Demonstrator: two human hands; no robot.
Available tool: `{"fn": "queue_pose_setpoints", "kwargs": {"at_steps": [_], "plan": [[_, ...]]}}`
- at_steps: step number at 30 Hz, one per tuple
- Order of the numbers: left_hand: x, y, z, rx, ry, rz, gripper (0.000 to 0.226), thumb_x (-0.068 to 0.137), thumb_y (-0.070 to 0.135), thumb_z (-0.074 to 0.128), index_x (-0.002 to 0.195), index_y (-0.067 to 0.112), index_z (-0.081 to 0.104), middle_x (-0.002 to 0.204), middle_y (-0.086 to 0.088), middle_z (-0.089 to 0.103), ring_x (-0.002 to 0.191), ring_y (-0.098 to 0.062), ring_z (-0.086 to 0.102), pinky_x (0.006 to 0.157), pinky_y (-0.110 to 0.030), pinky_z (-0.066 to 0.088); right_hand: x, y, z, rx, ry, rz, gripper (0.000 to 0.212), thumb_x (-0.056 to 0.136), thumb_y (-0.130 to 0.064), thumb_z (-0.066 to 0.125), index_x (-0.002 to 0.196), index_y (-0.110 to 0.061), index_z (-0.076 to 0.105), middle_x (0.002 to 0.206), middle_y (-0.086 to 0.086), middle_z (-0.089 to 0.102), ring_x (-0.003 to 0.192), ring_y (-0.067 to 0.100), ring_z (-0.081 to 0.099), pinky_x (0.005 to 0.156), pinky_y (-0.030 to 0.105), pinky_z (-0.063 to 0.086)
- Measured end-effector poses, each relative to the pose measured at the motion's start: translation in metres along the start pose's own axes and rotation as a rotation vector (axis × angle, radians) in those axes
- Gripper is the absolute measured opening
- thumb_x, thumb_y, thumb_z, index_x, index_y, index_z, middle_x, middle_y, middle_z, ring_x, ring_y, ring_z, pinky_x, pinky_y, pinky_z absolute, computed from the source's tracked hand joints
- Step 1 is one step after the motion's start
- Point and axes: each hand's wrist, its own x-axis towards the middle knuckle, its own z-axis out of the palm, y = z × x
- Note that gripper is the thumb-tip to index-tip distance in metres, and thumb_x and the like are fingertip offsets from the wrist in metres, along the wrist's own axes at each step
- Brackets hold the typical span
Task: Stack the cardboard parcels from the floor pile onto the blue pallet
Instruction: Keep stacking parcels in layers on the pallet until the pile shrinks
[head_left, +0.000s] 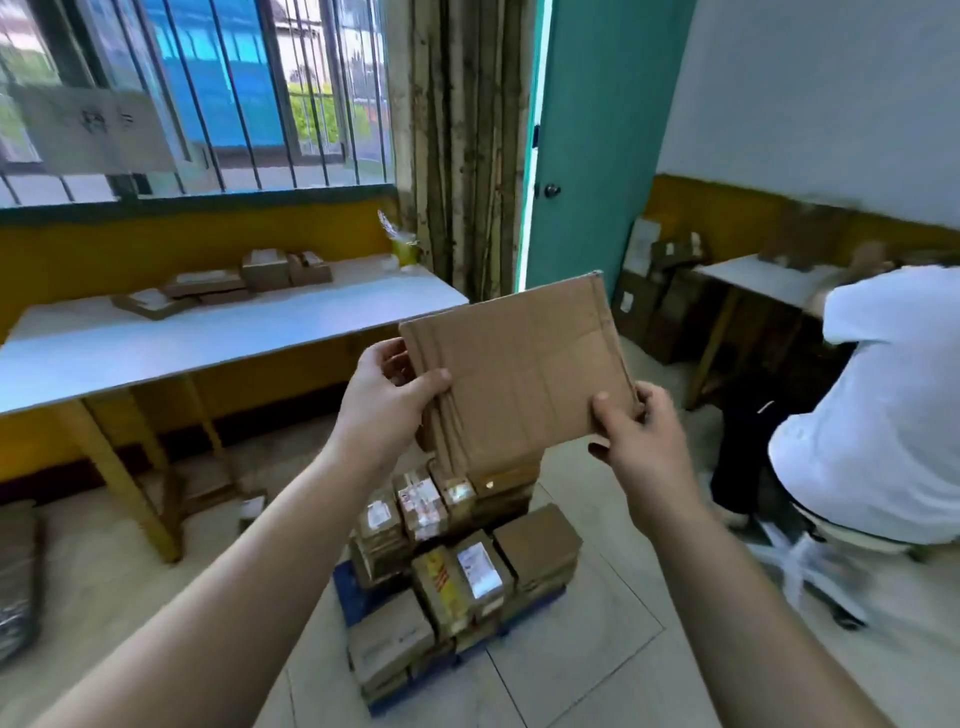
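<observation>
Gripping flat creased cardboard parcel (519, 369): left hand (387, 397) and right hand (636, 434) pinching lower corners | above stacked rectangular boxes (457, 561) | ridged blue pallet (349, 592) beneath

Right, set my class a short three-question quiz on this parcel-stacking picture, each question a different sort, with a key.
1. True or false: the left hand and the right hand both grip the flat parcel.
2. The stacked parcels rest on: A a chair, B the blue pallet, C a shelf.
3. Fill in: the right hand grips the flat parcel's lower ___ corner.
Key: 1 true; 2 B; 3 right.
</observation>
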Motion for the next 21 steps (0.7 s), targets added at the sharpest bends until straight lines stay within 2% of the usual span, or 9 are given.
{"fn": "queue_pose_setpoints", "kwargs": {"at_steps": [2, 6, 8, 11, 12, 14, 16, 18, 21], "plan": [[0.007, -0.006, 0.01, -0.001, -0.035, -0.008, 0.044, 0.086, 0.019, 0.068, 0.119, 0.032, 0.043, 0.106, 0.014, 0.058, 0.096, -0.007, 0.06, 0.056, -0.016, 0.052, 0.008, 0.009, -0.008, 0.01, 0.007, 0.003, 0.022, 0.095, -0.031, 0.058, 0.111, -0.028, 0.044, 0.102, -0.01, 0.054, 0.096, 0.015, 0.059, 0.083, 0.038, 0.054], [0.031, -0.021, 0.022, 0.03, -0.034, -0.03, 0.043, 0.087, 0.021, 0.067, 0.119, 0.031, 0.04, 0.11, 0.009, 0.054, 0.098, -0.014, 0.06, 0.066, -0.026, 0.054, 0.027, 0.028, -0.011, 0.015, -0.041, 0.038, 0.022, 0.095, -0.026, 0.058, 0.114, -0.021, 0.047, 0.108, -0.005, 0.056, 0.096, 0.015, 0.06, 0.084, 0.035, 0.054], [0.048, -0.032, 0.03, 0.042, -0.042, -0.034, 0.051, 0.088, 0.022, 0.066, 0.126, 0.031, 0.033, 0.116, 0.008, 0.05, 0.1, -0.015, 0.059, 0.07, -0.029, 0.055, 0.043, 0.036, -0.008, 0.014, -0.05, 0.044, 0.016, 0.095, -0.023, 0.058, 0.109, -0.023, 0.049, 0.105, -0.005, 0.056, 0.094, 0.015, 0.06, 0.083, 0.035, 0.054], [0.083, -0.05, 0.041, 0.02, -0.087, -0.078, 0.074, 0.088, 0.025, 0.066, 0.143, 0.042, 0.02, 0.137, 0.007, 0.039, 0.105, -0.013, 0.056, 0.073, -0.028, 0.053, 0.079, 0.046, -0.002, 0.007, -0.058, 0.068, 0.013, 0.096, -0.02, 0.057, 0.1, -0.027, 0.048, 0.103, -0.005, 0.056, 0.092, 0.014, 0.06, 0.078, 0.032, 0.053], [0.095, -0.056, 0.045, 0.011, -0.11, -0.108, 0.072, 0.089, 0.027, 0.064, 0.145, 0.042, 0.021, 0.139, 0.006, 0.04, 0.107, -0.014, 0.057, 0.073, -0.028, 0.052, 0.092, 0.049, -0.001, -0.003, -0.066, 0.079, 0.012, 0.096, -0.02, 0.057, 0.097, -0.028, 0.048, 0.104, -0.004, 0.057, 0.092, 0.015, 0.06, 0.078, 0.031, 0.053], [0.119, -0.067, 0.053, 0.009, -0.13, -0.143, 0.054, 0.092, 0.027, 0.059, 0.138, 0.034, 0.033, 0.13, 0.0, 0.052, 0.103, -0.016, 0.06, 0.07, -0.028, 0.05, 0.118, 0.054, 0.003, -0.043, -0.09, 0.089, 0.013, 0.096, -0.022, 0.058, 0.093, -0.031, 0.048, 0.105, -0.003, 0.059, 0.093, 0.015, 0.061, 0.078, 0.031, 0.053], [0.139, -0.078, 0.064, -0.015, -0.103, -0.189, 0.04, 0.093, 0.027, 0.057, 0.127, 0.035, 0.038, 0.118, -0.001, 0.056, 0.097, -0.015, 0.062, 0.066, -0.027, 0.05, 0.143, 0.061, 0.005, -0.078, -0.104, 0.111, 0.012, 0.095, -0.023, 0.058, 0.093, -0.032, 0.049, 0.104, -0.003, 0.06, 0.093, 0.015, 0.061, 0.078, 0.033, 0.053], [0.159, -0.086, 0.075, -0.027, -0.078, -0.208, 0.041, 0.093, 0.027, 0.057, 0.128, 0.033, 0.037, 0.116, 0.0, 0.056, 0.095, -0.014, 0.062, 0.064, -0.027, 0.05, 0.166, 0.067, 0.003, -0.105, -0.104, 0.127, 0.009, 0.095, -0.027, 0.059, 0.098, -0.031, 0.051, 0.105, -0.002, 0.061, 0.093, 0.016, 0.062, 0.079, 0.034, 0.054], [0.184, -0.095, 0.09, -0.016, -0.08, -0.22, 0.048, 0.094, 0.031, 0.056, 0.138, 0.031, 0.036, 0.118, 0.003, 0.058, 0.097, -0.013, 0.062, 0.066, -0.027, 0.051, 0.197, 0.074, 0.0, -0.165, -0.136, 0.148, 0.024, 0.093, -0.036, 0.059, 0.114, -0.03, 0.048, 0.109, -0.002, 0.062, 0.096, 0.017, 0.063, 0.081, 0.036, 0.053]]}}
